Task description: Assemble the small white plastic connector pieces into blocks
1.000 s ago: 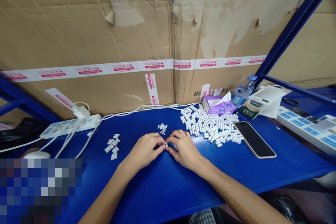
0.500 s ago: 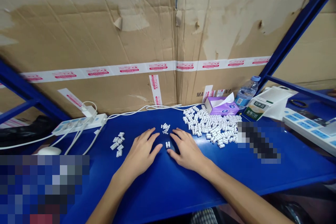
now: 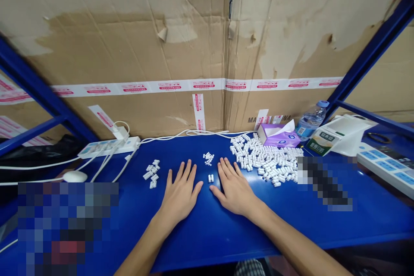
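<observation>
My left hand [image 3: 181, 192] lies palm down on the blue tabletop, fingers apart, holding nothing. My right hand [image 3: 233, 187] rests flat the same way, its thumb stretched towards the left. Between the two thumbs stands a pair of small white plastic pieces [image 3: 211, 178], touching neither hand. Just beyond them is a small heap of tinier white bits [image 3: 208, 158]. Left of my left hand lies a loose group of white block-like pieces [image 3: 152, 172]. A large spread of similar white pieces [image 3: 265, 159] reaches close to my right fingers. Their exact kind is too small to make out.
Behind the big spread stand a purple tissue box [image 3: 280, 136], a water bottle [image 3: 312, 120] and a green-and-white box [image 3: 323, 140]. Power strips [image 3: 110, 146] with white cables sit at both sides. A cardboard wall [image 3: 145, 51] closes off the back.
Both hands have flattened onto the table; the left fingers are straighter and more spread. The camera view has shifted slightly. The white pieces look undisturbed.
</observation>
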Tool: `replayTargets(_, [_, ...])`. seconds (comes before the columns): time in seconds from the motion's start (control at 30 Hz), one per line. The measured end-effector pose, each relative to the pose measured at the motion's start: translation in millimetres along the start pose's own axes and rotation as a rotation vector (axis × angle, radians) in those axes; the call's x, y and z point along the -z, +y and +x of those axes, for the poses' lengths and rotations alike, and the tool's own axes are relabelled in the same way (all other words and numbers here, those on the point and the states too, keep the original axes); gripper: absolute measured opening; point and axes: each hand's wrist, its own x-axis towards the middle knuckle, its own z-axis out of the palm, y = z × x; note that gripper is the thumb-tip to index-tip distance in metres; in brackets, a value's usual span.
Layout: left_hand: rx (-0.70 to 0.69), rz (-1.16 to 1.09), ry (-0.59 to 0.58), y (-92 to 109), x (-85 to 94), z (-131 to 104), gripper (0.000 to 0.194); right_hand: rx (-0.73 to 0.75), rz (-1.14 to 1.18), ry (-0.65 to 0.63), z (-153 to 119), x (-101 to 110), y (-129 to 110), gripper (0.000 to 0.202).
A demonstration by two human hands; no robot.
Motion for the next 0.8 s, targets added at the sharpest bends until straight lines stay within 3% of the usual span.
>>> replayTargets(0.8, [0.006,0.057,-0.016,3,3.0,0,0.058,-0.027,-0.013,-0.102,2,9,-4,0.083])
